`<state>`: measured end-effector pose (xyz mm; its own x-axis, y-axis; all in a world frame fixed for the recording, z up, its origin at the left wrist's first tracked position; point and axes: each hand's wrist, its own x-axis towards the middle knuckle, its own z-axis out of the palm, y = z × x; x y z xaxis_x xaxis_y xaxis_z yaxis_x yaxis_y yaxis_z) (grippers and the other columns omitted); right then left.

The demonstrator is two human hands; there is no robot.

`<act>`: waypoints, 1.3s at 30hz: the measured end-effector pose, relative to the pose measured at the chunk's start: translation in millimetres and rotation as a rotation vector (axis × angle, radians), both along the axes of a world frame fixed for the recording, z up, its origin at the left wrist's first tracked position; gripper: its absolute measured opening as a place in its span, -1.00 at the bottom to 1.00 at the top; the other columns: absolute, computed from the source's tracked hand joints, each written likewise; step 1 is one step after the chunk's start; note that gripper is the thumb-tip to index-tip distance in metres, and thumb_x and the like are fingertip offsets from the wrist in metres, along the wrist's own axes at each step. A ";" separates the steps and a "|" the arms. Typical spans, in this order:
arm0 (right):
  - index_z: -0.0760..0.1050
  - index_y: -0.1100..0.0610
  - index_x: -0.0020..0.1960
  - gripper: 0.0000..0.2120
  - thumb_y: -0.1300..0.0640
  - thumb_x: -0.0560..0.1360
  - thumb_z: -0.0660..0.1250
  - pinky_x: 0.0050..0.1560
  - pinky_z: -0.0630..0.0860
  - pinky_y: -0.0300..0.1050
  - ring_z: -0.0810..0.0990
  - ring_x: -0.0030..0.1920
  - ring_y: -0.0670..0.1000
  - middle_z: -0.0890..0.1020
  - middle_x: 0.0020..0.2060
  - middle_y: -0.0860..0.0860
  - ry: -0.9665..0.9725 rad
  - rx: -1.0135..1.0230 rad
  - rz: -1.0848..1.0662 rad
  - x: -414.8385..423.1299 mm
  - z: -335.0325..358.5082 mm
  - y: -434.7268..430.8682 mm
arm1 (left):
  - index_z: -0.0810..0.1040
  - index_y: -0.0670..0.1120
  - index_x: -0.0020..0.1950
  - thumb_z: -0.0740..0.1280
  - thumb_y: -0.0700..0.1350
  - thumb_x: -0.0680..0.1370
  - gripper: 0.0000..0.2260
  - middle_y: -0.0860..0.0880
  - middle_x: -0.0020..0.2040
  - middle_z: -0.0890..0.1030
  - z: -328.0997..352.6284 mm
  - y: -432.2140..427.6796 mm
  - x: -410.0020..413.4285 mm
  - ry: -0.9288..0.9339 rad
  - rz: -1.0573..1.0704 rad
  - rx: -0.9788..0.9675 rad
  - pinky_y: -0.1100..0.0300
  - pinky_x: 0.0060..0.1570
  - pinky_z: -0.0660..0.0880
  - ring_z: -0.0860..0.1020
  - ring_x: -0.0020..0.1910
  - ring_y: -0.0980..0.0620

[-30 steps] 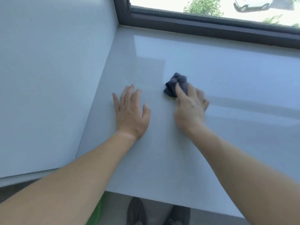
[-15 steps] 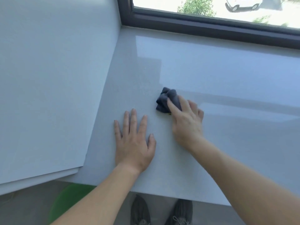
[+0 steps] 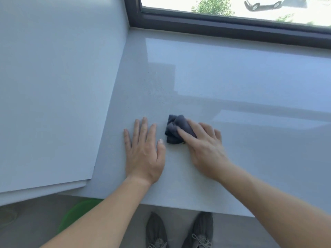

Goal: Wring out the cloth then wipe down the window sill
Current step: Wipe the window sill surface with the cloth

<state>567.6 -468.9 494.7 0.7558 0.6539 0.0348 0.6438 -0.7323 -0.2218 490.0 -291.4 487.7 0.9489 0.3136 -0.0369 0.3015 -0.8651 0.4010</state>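
- Cloth [image 3: 174, 127], a bunched dark grey wad, lies nearer the front edge of the window sill [image 3: 241, 83] than a second ago, now level with the left fingers rather than beyond them
- That pull toward the body reads as a wiping stroke under way, so the wringing looks done and the sill's right side likely remains
- Right hand [image 3: 204, 145] lies over the cloth, fingers fairly straight, pressing it down; the thumb is hidden
- Left hand [image 3: 143, 153] rests flat on the sill just beside the cloth, fingers spread, holding nothing
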 end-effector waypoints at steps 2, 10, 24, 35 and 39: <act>0.38 -0.17 0.42 -0.46 0.13 0.46 0.20 0.07 0.26 0.03 0.36 0.20 0.16 0.40 0.41 -0.02 -0.019 -0.027 -0.083 26.6 1.0 -12.2 | 0.23 -0.10 0.56 -0.11 0.11 0.60 -0.42 -0.10 0.62 0.08 -0.4 0.3 -0.1 0.012 -0.005 0.027 -0.18 0.53 -0.19 -0.09 0.61 -0.02; 0.38 -0.15 0.41 -0.43 0.19 0.43 0.25 0.11 0.19 0.03 0.31 0.23 0.17 0.35 0.44 -0.01 0.023 0.075 -0.319 -16.0 3.6 2.0 | 0.39 -0.09 0.46 -0.06 0.16 0.60 -0.44 -0.10 0.58 0.21 -1.7 0.6 -1.8 -0.092 0.036 -0.069 -0.15 0.53 -0.19 0.02 0.60 -0.03; 0.43 -0.10 0.38 -0.46 0.16 0.41 0.25 0.07 0.28 0.05 0.39 0.20 0.18 0.41 0.41 0.02 0.004 0.058 -0.167 -97.3 2.6 7.5 | 0.38 -0.07 0.50 -0.06 0.14 0.63 -0.46 -0.06 0.60 0.17 -1.6 13.5 -67.4 -0.060 -0.024 -0.047 -0.04 0.55 -0.19 0.01 0.60 0.04; 0.46 -0.10 0.36 -0.44 0.20 0.39 0.32 0.09 0.29 0.07 0.38 0.20 0.17 0.43 0.39 0.00 -0.005 0.097 -0.267 -126.4 1.9 8.6 | 0.44 -0.07 0.46 -0.08 0.16 0.62 -0.44 -0.07 0.58 0.21 0.8 13.5 -69.6 -0.109 -0.021 -0.104 -0.04 0.55 -0.16 0.06 0.59 0.01; 0.49 -0.13 0.34 -0.47 0.19 0.40 0.36 0.11 0.30 0.06 0.41 0.22 0.14 0.44 0.39 -0.03 -0.022 0.101 -0.088 -145.7 0.7 -6.1 | 0.42 -0.06 0.47 -0.09 0.16 0.61 -0.43 -0.06 0.59 0.18 0.9 13.7 -70.1 -0.091 -0.028 -0.103 -0.05 0.54 -0.19 0.02 0.60 0.03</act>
<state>421.9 -475.0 495.3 0.8084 0.5773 0.1145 0.5835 -0.7608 -0.2841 419.9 -277.7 488.6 0.9581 0.2859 0.0189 0.2363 -0.8256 0.5124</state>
